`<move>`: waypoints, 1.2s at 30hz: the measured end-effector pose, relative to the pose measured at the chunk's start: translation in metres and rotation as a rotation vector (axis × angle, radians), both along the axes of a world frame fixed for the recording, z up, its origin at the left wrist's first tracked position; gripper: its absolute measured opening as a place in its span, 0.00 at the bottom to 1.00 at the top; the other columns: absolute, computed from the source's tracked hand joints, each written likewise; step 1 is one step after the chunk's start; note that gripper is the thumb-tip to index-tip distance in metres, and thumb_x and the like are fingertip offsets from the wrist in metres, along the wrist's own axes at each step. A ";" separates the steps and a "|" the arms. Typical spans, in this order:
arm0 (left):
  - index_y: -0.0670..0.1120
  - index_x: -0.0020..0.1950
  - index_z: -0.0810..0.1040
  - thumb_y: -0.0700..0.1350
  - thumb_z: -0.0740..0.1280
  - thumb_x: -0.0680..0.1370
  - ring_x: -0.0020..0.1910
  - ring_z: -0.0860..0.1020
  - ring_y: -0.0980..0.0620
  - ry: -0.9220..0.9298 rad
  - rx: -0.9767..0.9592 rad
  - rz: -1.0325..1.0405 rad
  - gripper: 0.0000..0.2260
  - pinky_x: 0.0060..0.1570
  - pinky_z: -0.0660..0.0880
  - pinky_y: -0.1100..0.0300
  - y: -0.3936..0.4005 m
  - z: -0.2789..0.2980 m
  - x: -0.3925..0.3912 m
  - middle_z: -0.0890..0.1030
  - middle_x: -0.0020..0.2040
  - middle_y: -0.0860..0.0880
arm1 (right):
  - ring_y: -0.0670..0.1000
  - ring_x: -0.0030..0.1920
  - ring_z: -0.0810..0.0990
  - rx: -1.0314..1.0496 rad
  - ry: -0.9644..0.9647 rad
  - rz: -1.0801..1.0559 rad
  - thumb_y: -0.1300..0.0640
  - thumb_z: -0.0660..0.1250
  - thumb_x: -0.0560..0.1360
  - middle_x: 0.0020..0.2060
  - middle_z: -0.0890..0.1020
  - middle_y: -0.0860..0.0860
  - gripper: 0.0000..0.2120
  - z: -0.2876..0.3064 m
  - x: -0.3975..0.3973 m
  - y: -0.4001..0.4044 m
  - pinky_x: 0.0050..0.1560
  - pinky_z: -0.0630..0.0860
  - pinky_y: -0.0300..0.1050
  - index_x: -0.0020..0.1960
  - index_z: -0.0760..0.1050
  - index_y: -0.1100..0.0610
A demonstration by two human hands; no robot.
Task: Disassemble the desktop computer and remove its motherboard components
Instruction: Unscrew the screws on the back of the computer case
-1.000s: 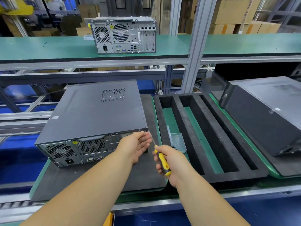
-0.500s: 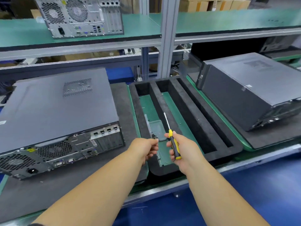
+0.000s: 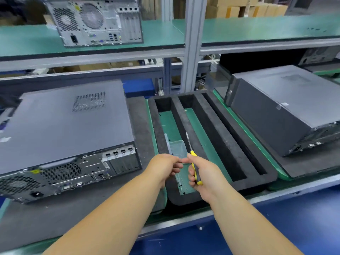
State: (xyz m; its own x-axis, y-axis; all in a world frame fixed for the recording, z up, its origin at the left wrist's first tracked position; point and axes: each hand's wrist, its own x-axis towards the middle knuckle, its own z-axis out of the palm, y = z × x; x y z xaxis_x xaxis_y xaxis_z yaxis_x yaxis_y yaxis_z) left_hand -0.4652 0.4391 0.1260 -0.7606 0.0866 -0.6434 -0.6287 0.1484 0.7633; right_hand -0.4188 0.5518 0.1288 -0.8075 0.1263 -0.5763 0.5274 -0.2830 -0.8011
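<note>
- Since a moment ago, my left hand (image 3: 163,166) has met my right hand (image 3: 202,173), fingertips pinching together.
- Right grip curls round one screwdriver (image 3: 195,168).
- Three computers: near-left (image 3: 64,129), right (image 3: 287,107), far shelf (image 3: 95,21).

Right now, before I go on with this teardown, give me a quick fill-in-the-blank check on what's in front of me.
1. The right hand grips a screwdriver with a ____ and black handle.
2. The small clear plastic box sits in the ____ compartment of the black foam tray.
3. The computer case nearest the left hand lies with its ____ panel facing the person.
4. A silver computer case stands on the upper ____.

Missing words: yellow; leftmost; rear; shelf
</note>
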 end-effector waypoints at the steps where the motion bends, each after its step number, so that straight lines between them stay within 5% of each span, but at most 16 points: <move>1: 0.44 0.42 0.81 0.42 0.67 0.77 0.37 0.70 0.52 0.015 -0.005 0.003 0.06 0.42 0.69 0.62 -0.009 0.011 0.000 0.78 0.39 0.47 | 0.47 0.27 0.64 0.014 0.017 0.026 0.51 0.66 0.77 0.26 0.69 0.50 0.12 0.008 -0.003 -0.008 0.31 0.63 0.42 0.49 0.82 0.59; 8: 0.45 0.36 0.81 0.38 0.66 0.75 0.32 0.75 0.54 0.214 0.112 0.183 0.09 0.37 0.72 0.64 -0.091 0.061 0.012 0.79 0.34 0.49 | 0.48 0.24 0.65 0.007 0.158 0.202 0.49 0.62 0.80 0.23 0.70 0.50 0.15 0.051 -0.011 -0.087 0.29 0.61 0.42 0.40 0.78 0.57; 11: 0.46 0.36 0.81 0.38 0.64 0.76 0.31 0.75 0.55 0.244 0.154 0.240 0.11 0.37 0.73 0.64 -0.132 0.066 0.022 0.79 0.32 0.49 | 0.49 0.24 0.64 -0.019 0.192 0.254 0.50 0.61 0.79 0.23 0.70 0.51 0.14 0.055 -0.012 -0.127 0.28 0.59 0.43 0.44 0.76 0.59; 20: 0.41 0.45 0.80 0.40 0.61 0.80 0.30 0.80 0.54 0.120 0.265 0.559 0.09 0.38 0.75 0.62 -0.271 0.046 0.063 0.82 0.32 0.48 | 0.50 0.23 0.65 -0.079 0.095 0.371 0.55 0.58 0.81 0.24 0.72 0.54 0.12 0.048 0.027 -0.259 0.27 0.60 0.41 0.44 0.75 0.60; 24: 0.41 0.47 0.79 0.42 0.61 0.81 0.37 0.78 0.53 0.089 0.351 0.722 0.09 0.40 0.76 0.61 -0.315 0.029 0.075 0.83 0.40 0.46 | 0.50 0.25 0.67 0.005 0.018 0.498 0.54 0.56 0.83 0.26 0.73 0.54 0.15 0.049 0.054 -0.297 0.28 0.62 0.41 0.52 0.76 0.64; 30: 0.42 0.49 0.80 0.47 0.62 0.81 0.47 0.81 0.49 0.065 0.473 0.677 0.10 0.48 0.77 0.57 -0.332 0.008 0.074 0.84 0.48 0.44 | 0.52 0.23 0.65 0.086 -0.030 0.514 0.52 0.54 0.83 0.25 0.72 0.56 0.14 0.044 0.065 -0.324 0.27 0.61 0.41 0.48 0.71 0.60; 36: 0.45 0.44 0.81 0.47 0.63 0.81 0.41 0.81 0.53 0.057 0.525 0.612 0.10 0.25 0.73 0.64 -0.332 0.013 0.068 0.85 0.40 0.51 | 0.51 0.23 0.63 0.124 -0.054 0.457 0.50 0.55 0.83 0.23 0.72 0.54 0.16 0.037 0.064 -0.336 0.27 0.60 0.41 0.45 0.73 0.59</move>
State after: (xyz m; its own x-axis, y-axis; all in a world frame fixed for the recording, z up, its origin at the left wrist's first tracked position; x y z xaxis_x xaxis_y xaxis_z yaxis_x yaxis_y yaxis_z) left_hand -0.3977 0.1075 0.1387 -0.8014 -0.0759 -0.5933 -0.4402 -0.5967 0.6709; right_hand -0.3551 0.2162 0.1658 -0.7658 -0.1642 -0.6217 0.6172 0.0833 -0.7823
